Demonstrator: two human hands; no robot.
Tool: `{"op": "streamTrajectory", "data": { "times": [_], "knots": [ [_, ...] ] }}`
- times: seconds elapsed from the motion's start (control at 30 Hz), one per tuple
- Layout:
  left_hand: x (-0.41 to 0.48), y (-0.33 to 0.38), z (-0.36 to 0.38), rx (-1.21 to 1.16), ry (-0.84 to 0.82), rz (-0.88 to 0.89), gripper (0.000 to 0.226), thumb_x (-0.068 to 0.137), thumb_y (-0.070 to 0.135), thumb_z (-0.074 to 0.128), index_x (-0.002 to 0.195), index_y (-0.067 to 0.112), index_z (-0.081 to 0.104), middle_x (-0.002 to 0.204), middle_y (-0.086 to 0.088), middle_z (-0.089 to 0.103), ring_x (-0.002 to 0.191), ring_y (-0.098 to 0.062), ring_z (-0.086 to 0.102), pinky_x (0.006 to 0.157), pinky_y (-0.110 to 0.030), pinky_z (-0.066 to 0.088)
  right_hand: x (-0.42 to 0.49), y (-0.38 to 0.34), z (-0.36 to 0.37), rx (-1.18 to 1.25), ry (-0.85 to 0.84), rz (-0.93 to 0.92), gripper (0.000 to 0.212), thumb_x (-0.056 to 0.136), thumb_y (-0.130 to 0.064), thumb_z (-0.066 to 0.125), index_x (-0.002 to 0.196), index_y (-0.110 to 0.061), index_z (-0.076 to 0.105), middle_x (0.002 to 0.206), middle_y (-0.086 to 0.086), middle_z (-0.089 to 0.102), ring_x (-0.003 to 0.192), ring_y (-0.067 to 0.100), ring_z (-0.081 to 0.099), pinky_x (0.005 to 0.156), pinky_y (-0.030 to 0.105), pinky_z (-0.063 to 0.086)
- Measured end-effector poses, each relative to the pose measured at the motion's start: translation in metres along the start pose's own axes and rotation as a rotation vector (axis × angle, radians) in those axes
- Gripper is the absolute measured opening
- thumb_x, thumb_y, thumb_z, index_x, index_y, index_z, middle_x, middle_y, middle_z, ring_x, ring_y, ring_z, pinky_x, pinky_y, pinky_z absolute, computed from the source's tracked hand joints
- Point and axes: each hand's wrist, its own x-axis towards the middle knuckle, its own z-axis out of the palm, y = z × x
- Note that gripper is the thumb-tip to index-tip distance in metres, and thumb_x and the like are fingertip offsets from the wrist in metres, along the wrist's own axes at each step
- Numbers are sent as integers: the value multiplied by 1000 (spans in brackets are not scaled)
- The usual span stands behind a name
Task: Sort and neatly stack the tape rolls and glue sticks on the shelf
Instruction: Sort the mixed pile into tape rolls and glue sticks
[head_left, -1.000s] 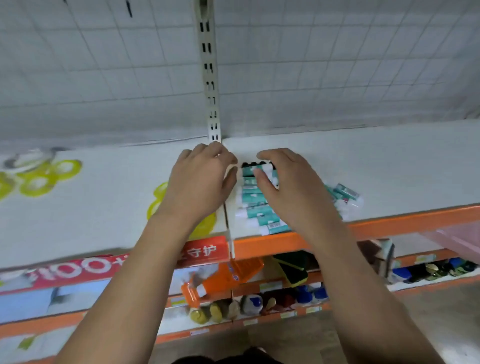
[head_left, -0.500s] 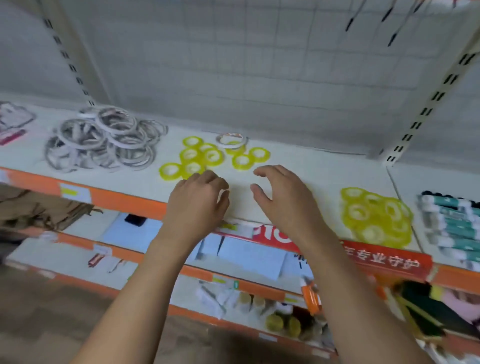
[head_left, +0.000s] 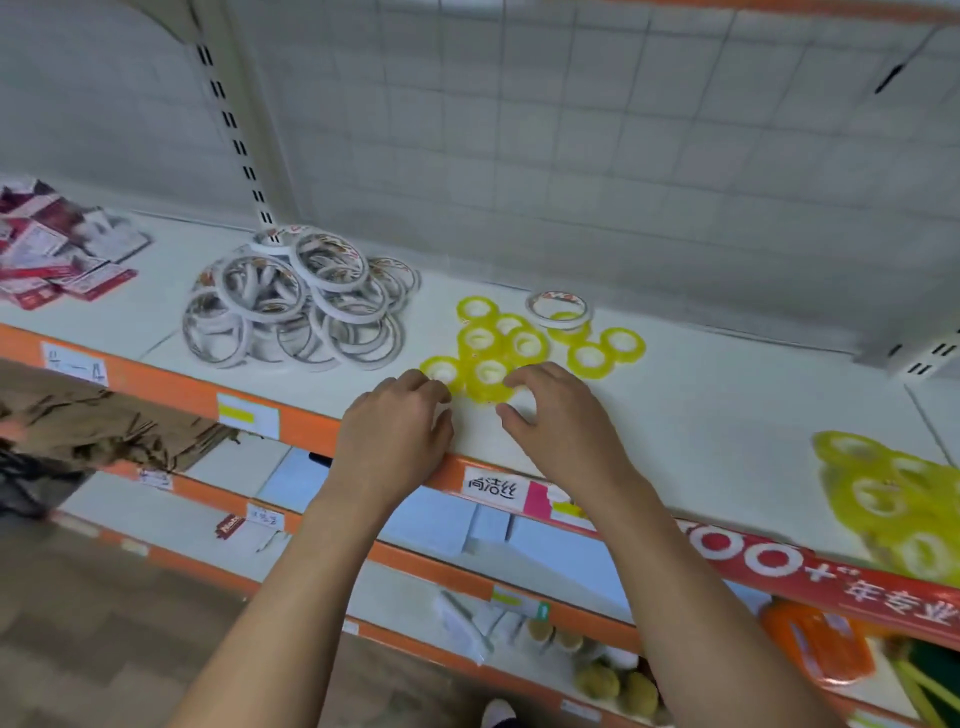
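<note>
Most rolls lie unsorted: white rolls (head_left: 296, 306) heaped left, yellow rolls (head_left: 498, 343) scattered in the middle; a yellow pile (head_left: 893, 499) near right looks gathered. Left hand (head_left: 395, 431) and right hand (head_left: 561, 421), loosely curved and empty, reach the scattered ones.

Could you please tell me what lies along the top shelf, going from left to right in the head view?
packets → white tape rolls → loose yellow rolls → yellow stack. The lone white roll among the yellow ones is left out, as are both hands, which overlap the yellow rolls.
</note>
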Motion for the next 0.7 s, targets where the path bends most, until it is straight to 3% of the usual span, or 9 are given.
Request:
{"op": "streamTrajectory", "data": {
  "times": [0.2,0.37,0.47,0.57,0.7],
  "knots": [
    [26,-25,-3,-13,-53,-33,36,90,34,57,124,22,60,119,2,57,108,-26,57,76,-35,46,44,-15,28,-56,-64,143,47,81,-49,72,109,-15,57,113,6,57,107,29,52,91,41,45],
    [46,-39,3,-59,-109,47,45,88,37,60,129,18,54,124,-2,54,112,-27,55,83,-37,46,48,-22,29,-55,-28,166,31,85,-28,72,102,-10,54,107,8,56,101,30,53,85,37,41],
    [60,-45,10,-92,-115,114,50,88,45,60,129,17,54,125,-3,55,116,-26,54,88,-39,48,41,-24,27,36,70,221,31,81,-28,73,100,-16,52,105,0,53,99,26,53,81,37,42],
    [69,-45,15,-103,-187,153,61,87,52,61,134,15,50,130,-6,55,121,-28,51,93,-40,46,30,-27,22,37,138,256,33,81,-29,73,104,-19,52,106,-3,51,98,21,52,77,28,36],
    [68,-45,13,-128,-240,208,58,84,44,67,131,14,51,120,-7,57,117,-29,52,88,-39,46,17,-30,16,11,193,315,42,81,-33,74,114,-19,52,111,0,53,102,23,53,80,27,37]
  ]
}}
